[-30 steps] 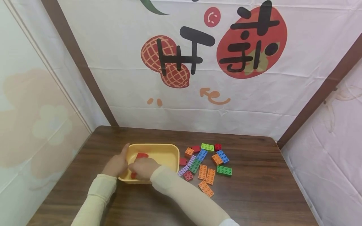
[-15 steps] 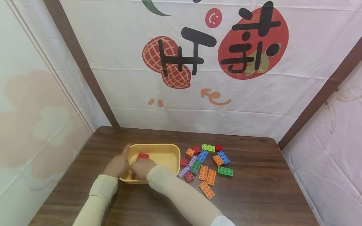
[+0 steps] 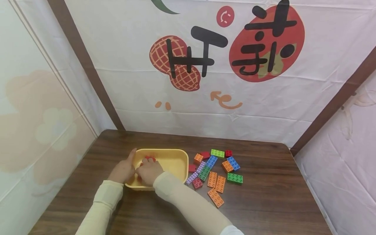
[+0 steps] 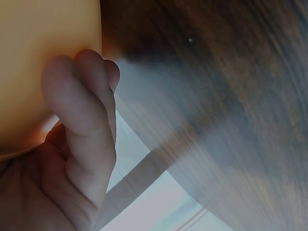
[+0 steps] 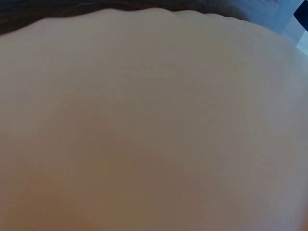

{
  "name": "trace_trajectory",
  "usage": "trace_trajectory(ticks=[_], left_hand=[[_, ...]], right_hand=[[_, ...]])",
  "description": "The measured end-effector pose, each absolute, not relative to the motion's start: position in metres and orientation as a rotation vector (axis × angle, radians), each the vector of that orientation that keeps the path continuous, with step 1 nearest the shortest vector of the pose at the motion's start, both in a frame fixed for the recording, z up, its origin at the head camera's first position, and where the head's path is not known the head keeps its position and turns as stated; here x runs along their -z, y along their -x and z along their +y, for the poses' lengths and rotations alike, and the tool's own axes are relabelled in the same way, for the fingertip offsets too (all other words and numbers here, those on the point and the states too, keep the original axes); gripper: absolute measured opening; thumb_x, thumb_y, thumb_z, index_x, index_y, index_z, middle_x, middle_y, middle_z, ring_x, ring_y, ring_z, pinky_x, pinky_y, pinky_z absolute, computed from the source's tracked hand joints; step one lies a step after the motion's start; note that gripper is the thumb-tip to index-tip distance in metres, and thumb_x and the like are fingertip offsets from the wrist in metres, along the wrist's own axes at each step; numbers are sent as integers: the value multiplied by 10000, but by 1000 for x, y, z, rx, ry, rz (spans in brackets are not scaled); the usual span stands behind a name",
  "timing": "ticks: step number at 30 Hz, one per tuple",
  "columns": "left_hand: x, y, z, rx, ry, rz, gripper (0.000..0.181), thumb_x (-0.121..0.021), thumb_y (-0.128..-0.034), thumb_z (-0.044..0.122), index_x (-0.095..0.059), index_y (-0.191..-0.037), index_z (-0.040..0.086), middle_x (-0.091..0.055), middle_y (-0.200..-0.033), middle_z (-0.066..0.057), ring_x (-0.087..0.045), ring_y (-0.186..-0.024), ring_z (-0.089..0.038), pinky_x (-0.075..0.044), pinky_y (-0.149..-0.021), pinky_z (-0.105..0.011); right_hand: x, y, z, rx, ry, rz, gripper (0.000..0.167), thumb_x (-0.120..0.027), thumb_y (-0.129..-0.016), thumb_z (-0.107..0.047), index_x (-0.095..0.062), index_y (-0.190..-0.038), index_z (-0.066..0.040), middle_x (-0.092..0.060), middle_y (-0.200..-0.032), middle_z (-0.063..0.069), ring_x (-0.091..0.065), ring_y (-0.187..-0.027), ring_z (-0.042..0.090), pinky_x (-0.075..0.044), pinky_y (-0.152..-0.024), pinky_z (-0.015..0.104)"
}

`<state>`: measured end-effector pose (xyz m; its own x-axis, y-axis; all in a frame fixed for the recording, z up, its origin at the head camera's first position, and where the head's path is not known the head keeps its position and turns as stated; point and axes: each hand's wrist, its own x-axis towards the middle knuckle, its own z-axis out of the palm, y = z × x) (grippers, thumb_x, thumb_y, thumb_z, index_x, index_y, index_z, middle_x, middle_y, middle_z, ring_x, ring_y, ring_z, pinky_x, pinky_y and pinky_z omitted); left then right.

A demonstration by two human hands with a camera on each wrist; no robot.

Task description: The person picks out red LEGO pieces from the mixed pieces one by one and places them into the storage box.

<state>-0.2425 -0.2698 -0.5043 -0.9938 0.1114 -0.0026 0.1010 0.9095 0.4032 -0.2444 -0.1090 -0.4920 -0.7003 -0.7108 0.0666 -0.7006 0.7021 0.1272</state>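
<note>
In the head view a yellow plastic bin (image 3: 173,159) stands on the table's left side. My left hand (image 3: 122,171) grips its left wall, thumb along the rim; in the left wrist view the fingers (image 4: 89,110) curl against the bin's outer side (image 4: 43,29). My right hand (image 3: 150,172) reaches down inside the bin, its fingers bent over a red toy brick (image 3: 150,158) at the back left. Part of that brick is hidden under the fingertips. The right wrist view is filled by a blurred, skin-toned surface and shows no brick.
Right of the bin lie loose toy bricks: orange (image 3: 215,197), green (image 3: 235,178), blue (image 3: 233,163), lime (image 3: 217,153), lilac (image 3: 192,178) and red (image 3: 197,183). All rest on the dark wooden table (image 3: 264,202). A printed white cloth (image 3: 132,120) hangs behind it.
My right hand's fingers have shifted from the bin's near-left part to the red brick farther back. The left hand keeps its hold on the bin. The view has tilted slightly.
</note>
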Motion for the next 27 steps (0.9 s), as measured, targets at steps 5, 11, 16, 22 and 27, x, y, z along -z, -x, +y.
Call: trace_trajectory(ticks=[5,11,16,22,27], left_hand=[[503,242,-269,-641,-171,3045,740,-471,-899,1,-163,-1572,3,-550,-636,-119,-534,-554,-277,-470,-555,-474],[503,239,-268,-631,-215,3095,727,-486,-895,-8,-189,-1558,4,-503,-582,-97,-497,-502,-267,-446,-507,-460],[504,238,-268,-632,-250,3127,731,-497,-885,-20,-194,-1549,3,-482,-560,-87,-476,-477,-260,-428,-478,-450],[503,239,-267,-623,-221,3099,733,-485,-895,-8,-175,-1559,-6,-487,-569,-80,-478,-488,-254,-427,-484,-439],[505,239,-267,-612,-227,3119,723,-483,-890,-16,-190,-1551,-23,-490,-566,-90,-483,-484,-262,-438,-489,-458]], right_hand=[[491,244,-108,156,-1170,-2791,186,-702,-921,-381,-756,-1098,-407,-590,-1058,-28,-524,-979,179,-484,-711,321],[495,250,-106,23,-1260,-2809,84,-735,-896,-353,-755,-976,-332,-561,-1010,-34,-502,-1006,138,-473,-769,294],[496,254,-104,-58,-1335,-2825,51,-743,-896,-313,-730,-936,-285,-526,-975,-37,-474,-924,100,-462,-736,236],[493,253,-103,-91,-1349,-2843,37,-747,-897,-281,-732,-929,-268,-502,-976,-40,-459,-873,83,-460,-730,213],[497,255,-102,-68,-1351,-2794,36,-765,-870,-286,-746,-895,-302,-508,-938,-64,-474,-883,89,-460,-729,241]])
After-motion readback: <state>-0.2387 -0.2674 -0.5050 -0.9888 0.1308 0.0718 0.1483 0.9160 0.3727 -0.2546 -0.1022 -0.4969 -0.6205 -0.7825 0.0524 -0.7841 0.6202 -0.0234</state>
